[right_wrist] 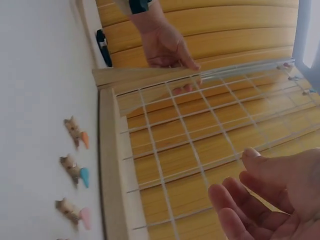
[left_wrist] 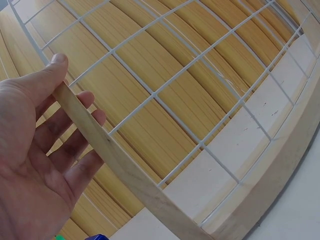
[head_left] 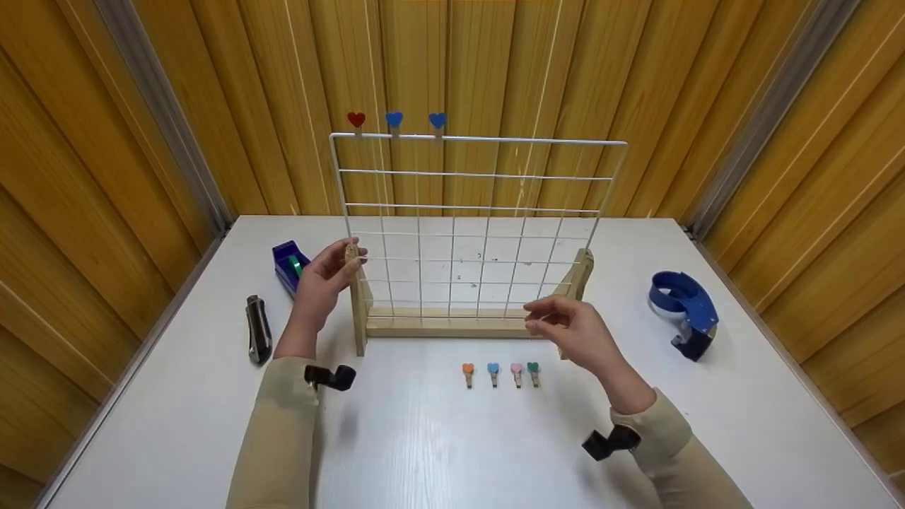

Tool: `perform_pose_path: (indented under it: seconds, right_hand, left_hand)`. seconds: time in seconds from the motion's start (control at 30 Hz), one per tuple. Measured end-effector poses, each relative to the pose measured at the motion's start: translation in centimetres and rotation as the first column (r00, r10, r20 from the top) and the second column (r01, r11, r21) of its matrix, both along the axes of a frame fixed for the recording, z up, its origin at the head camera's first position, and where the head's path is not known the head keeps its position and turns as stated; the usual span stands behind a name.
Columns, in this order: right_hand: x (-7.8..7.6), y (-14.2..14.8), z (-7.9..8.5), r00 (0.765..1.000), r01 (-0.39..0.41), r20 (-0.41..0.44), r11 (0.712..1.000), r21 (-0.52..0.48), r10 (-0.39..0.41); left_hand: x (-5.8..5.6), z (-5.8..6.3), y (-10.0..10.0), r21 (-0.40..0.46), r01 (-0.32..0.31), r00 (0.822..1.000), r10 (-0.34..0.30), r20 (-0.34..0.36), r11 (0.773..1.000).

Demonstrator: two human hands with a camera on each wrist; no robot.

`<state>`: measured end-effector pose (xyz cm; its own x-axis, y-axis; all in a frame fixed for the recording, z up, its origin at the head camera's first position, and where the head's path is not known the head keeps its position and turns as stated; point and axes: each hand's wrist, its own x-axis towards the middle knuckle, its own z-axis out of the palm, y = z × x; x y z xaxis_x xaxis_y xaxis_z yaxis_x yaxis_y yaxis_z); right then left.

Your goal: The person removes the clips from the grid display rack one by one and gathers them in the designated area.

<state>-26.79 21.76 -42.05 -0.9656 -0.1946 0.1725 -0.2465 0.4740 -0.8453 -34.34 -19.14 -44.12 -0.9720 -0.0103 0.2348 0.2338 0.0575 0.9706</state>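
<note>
A white wire grid (head_left: 488,139) stands upright in a wooden frame (head_left: 452,328). My left hand (head_left: 328,276) holds the top of the frame's left post (left_wrist: 112,147), thumb on one side and fingers curled behind it. In front of the grid's lower right, my right hand (head_left: 574,331) hovers with bent, parted fingers and nothing between them. Clipped along the top wire are a red heart clothespin (head_left: 356,119) and two blue heart clothespins (head_left: 394,119). On the table before the frame lie orange (head_left: 468,370), light blue (head_left: 493,369), pink (head_left: 517,368) and green (head_left: 533,368) heart clothespins in a row.
A blue tape dispenser (head_left: 284,256) sits behind my left forearm, with a utility knife (head_left: 259,330) nearer the table's left edge. At the right lies a blue tape gun (head_left: 696,307). Wood-patterned walls (head_left: 481,71) enclose the white table (head_left: 396,424).
</note>
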Motion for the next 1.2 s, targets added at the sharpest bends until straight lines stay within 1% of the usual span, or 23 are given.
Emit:
perform_pose_path:
  seconds: [0.07, 0.13, 0.23, 0.33, 0.4, 0.5, 0.67, 0.73, 0.83, 0.93, 1.0, 1.07, 1.2]
  right_hand:
    - [-0.1, -0.5, 1.6, 0.997, -0.026, -0.076, 0.999, -0.038, 0.023]
    - [-0.1, -1.1, 3.3, 0.989, -0.046, -0.146, 0.997, -0.063, 0.036]
    - [-0.3, -2.1, 6.1, 0.969, -0.071, -0.242, 0.994, -0.081, 0.049]
    - [-0.7, -3.1, 9.0, 0.946, -0.089, -0.32, 0.993, -0.081, 0.059]
    - [-1.1, -3.9, 10.9, 0.933, -0.103, -0.354, 0.991, -0.087, 0.066]
    - [-1.7, -5.0, 13.6, 0.923, -0.129, -0.378, 0.985, -0.116, 0.076]
    - [-2.9, -7.1, 17.4, 0.91, -0.175, -0.407, 0.966, -0.189, 0.085]
    - [-3.7, -7.9, 18.6, 0.902, -0.191, -0.423, 0.958, -0.212, 0.085]
    - [-4.8, -9.2, 20.3, 0.898, -0.17, -0.433, 0.967, -0.188, 0.073]
    - [-5.8, -10.3, 21.6, 0.903, -0.118, -0.424, 0.988, -0.103, 0.063]
    - [-6.6, -11.0, 22.2, 0.911, -0.087, -0.408, 0.996, -0.034, 0.065]
    - [-7.3, -11.5, 22.6, 0.916, -0.074, -0.393, 0.997, 0.035, 0.082]
    - [-8.3, -12.5, 22.9, 0.933, -0.069, -0.345, 0.991, 0.112, 0.104]
  left_hand:
    - [0.0, 0.0, 0.0, 0.001, 0.001, 1.0, -0.001, 0.001, 1.0]
    - [0.0, 0.0, 0.0, 0.002, -0.002, 1.0, 0.002, 0.005, 1.0]
    - [0.0, -0.1, 0.0, 0.0, -0.003, 1.0, 0.003, 0.009, 1.0]
    - [0.0, -0.1, 0.0, 0.006, 0.0, 1.0, 0.0, 0.009, 1.0]
    - [0.0, -0.1, 0.0, 0.013, 0.002, 1.0, -0.002, 0.007, 1.0]
    - [0.0, -0.1, 0.1, 0.018, 0.006, 1.0, -0.006, 0.011, 1.0]
    - [0.0, 0.0, 0.2, 0.017, 0.006, 1.0, -0.007, 0.018, 1.0]
    - [0.0, 0.1, 0.1, 0.016, 0.008, 1.0, -0.008, 0.018, 1.0]
    - [-0.1, 0.1, 0.2, 0.013, 0.008, 1.0, -0.008, 0.015, 1.0]
    - [-0.1, 0.1, 0.2, 0.015, 0.003, 1.0, -0.004, 0.012, 1.0]
    - [-0.1, 0.1, 0.2, 0.016, -0.001, 1.0, 0.001, 0.013, 1.0]
    - [0.0, 0.1, 0.3, 0.019, -0.005, 1.0, 0.005, 0.013, 1.0]
    - [0.0, 0.1, 0.2, 0.018, -0.007, 1.0, 0.007, 0.014, 1.0]
